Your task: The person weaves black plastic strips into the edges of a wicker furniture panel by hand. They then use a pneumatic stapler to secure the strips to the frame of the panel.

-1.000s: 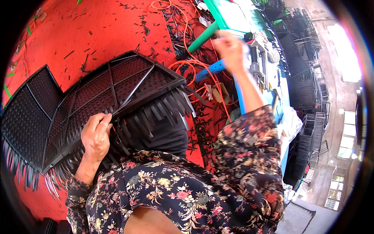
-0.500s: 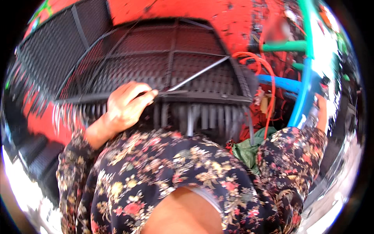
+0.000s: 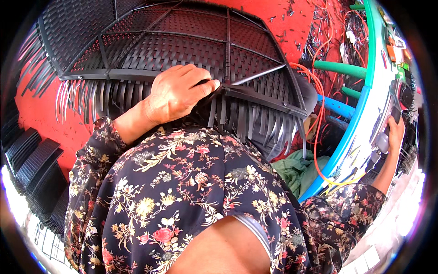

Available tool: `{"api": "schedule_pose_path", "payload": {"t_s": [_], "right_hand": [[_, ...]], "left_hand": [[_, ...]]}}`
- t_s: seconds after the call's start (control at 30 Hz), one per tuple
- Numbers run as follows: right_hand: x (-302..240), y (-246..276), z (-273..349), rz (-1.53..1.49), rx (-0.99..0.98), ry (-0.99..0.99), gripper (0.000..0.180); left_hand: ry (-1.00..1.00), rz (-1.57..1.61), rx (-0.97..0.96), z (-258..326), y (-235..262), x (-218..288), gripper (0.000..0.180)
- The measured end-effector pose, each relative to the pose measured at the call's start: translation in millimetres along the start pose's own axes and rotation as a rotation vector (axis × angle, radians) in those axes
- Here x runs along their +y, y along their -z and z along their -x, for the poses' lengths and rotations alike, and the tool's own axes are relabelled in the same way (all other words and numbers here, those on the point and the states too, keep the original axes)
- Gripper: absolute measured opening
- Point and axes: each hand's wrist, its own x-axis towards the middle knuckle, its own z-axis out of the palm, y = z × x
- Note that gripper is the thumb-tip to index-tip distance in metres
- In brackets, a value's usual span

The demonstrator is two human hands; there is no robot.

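A black woven wicker panel on a metal frame (image 3: 182, 52) lies tilted in front of me, with loose strip ends (image 3: 255, 118) hanging below its near edge. My left hand (image 3: 182, 91) is closed over that near edge, its thumb and fingertips pressed together at a dark strip. Off to the right, my right hand (image 3: 396, 132) is over a table, its fingers wrapped round a black-and-grey hand tool (image 3: 382, 142). The tool's exact kind is hard to make out near the rim of the picture.
The white table (image 3: 344, 153) has a blue and green edge and carries small items. Orange hose (image 3: 321, 118) loops beside its legs. A green cloth (image 3: 296, 171) lies beneath. Black woven pieces (image 3: 39, 160) stand at left on the red floor (image 3: 50, 123), which has scraps on it.
The view has turned, bringing more of the table into sight. My right hand has moved from the table's edge further over it. My left hand stays on the panel's edge.
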Motion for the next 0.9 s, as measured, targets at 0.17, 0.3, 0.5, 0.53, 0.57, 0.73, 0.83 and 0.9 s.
{"api": "schedule_pose_path", "payload": {"t_s": [0.17,0.3,0.5,0.53,0.57,0.73,0.83,0.9], "right_hand": [[-146.2,17.2,37.3,-0.170,-0.207,0.122,0.022],[-248.2,-28.6,75.9,-0.351,-0.468,0.066,0.031],[-280.0,-93.6,81.1,-0.477,-0.914,-0.074,0.057],[-281.2,-98.1,85.3,-0.516,-0.915,-0.011,0.056],[-281.7,-102.2,89.6,-0.556,-0.916,0.052,0.055],[-293.4,-96.7,76.5,-0.401,-1.107,-0.058,0.044],[-284.0,-95.8,72.7,-0.341,-1.150,-0.062,0.032],[-288.7,-96.6,72.6,-0.340,-1.182,-0.067,0.039]], "left_hand": [[0.036,0.003,0.044,-0.9,-10.4,0.7,0.018],[0.033,0.024,0.059,2.8,-6.7,-1.2,0.018],[0.050,-0.025,0.045,-13.3,-20.4,20.9,0.013],[0.036,-0.016,0.039,-12.7,-19.3,20.4,0.013],[0.032,-0.004,0.037,-11.7,-19.0,21.0,0.013],[0.031,-0.011,0.008,-12.1,-20.9,25.8,0.015],[0.028,-0.004,0.002,-13.3,-20.8,29.1,0.017],[0.027,0.006,-0.003,-14.4,-19.6,30.9,0.019]]}}
